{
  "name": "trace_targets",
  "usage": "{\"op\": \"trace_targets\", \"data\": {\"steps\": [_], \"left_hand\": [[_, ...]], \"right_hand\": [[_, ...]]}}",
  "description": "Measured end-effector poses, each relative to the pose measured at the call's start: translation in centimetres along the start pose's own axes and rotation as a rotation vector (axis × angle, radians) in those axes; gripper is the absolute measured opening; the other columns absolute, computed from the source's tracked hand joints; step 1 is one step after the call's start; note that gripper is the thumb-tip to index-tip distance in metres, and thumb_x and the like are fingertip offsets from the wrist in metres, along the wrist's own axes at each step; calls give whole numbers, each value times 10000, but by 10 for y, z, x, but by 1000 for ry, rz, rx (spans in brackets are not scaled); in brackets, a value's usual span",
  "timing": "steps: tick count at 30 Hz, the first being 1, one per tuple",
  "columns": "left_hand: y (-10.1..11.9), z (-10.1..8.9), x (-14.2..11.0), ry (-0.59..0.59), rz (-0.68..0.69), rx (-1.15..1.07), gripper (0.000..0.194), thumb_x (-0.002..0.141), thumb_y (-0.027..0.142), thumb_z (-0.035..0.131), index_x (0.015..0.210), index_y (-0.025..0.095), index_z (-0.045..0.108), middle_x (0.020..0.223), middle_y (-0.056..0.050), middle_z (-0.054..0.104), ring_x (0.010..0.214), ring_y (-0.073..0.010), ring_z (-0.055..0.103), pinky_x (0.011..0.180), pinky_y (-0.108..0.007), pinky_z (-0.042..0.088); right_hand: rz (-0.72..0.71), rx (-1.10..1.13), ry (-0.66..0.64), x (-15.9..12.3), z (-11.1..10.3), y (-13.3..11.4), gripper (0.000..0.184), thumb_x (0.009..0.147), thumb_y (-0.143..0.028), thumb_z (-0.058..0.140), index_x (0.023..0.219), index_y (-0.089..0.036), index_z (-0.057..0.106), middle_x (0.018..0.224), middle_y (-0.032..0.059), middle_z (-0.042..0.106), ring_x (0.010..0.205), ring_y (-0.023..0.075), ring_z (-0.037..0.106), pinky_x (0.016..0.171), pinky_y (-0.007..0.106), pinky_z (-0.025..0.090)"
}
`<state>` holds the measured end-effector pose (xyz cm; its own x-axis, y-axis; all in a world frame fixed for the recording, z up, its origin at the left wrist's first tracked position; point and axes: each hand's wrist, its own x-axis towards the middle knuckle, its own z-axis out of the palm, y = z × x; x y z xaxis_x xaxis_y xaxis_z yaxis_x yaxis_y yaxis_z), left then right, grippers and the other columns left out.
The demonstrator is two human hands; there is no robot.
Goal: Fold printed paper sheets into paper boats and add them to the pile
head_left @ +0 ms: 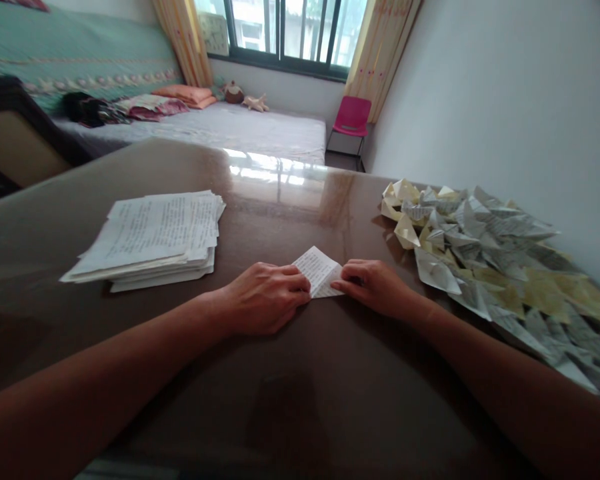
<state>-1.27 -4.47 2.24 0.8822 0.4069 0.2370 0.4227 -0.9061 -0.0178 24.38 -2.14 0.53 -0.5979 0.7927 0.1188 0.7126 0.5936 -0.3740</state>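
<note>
A small folded sheet of printed paper (316,270) lies on the brown tabletop between my hands, its pointed corner facing away from me. My left hand (270,297) is closed on its left edge, fingers curled and pressed to the table. On the right edge, my right hand (373,283) pinches the paper between thumb and bent fingers. Part of each side of the paper is hidden under the fingers.
A stack of printed sheets (155,230) lies to the left. Many folded paper boats (485,233) are heaped along the right side, by the wall. Beyond the glossy table (190,160) are a bed (285,130) and a pink chair (353,117).
</note>
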Motion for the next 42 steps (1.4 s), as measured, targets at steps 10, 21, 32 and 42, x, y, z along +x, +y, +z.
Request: {"op": "trace_targets", "data": {"steps": [10,21,32,42], "left_hand": [[-1,0,0,-35,-18,11,241,894,208,439,977,216,666,921,-31,672,866,-165,603,664,-258,478],[3,4,2,-48,-37,99,278,940,247,416,1163,240,582,952,-31,644,868,-172,573,635,-262,468],[5,3,4,-62,-47,99,286,954,252,413,1176,279,591,1135,-12,638,948,-162,559,649,-239,473],[5,3,3,-61,-23,79,309,944,230,423,1203,263,589,1228,9,638,992,-167,561,700,-244,491]], "right_hand": [[89,-163,-3,0,2,-9,329,901,-453,510,711,-191,571,752,-6,597,635,110,505,577,246,274],[120,-207,-19,0,3,-13,344,900,-471,491,708,-191,549,753,-12,580,625,103,475,564,244,238],[134,-217,-30,-1,1,-14,344,905,-473,470,719,-194,547,762,-9,588,624,106,475,570,243,234],[111,-267,2,-2,-1,-14,299,910,-473,478,873,-201,596,880,8,622,693,120,558,576,239,294]]}}
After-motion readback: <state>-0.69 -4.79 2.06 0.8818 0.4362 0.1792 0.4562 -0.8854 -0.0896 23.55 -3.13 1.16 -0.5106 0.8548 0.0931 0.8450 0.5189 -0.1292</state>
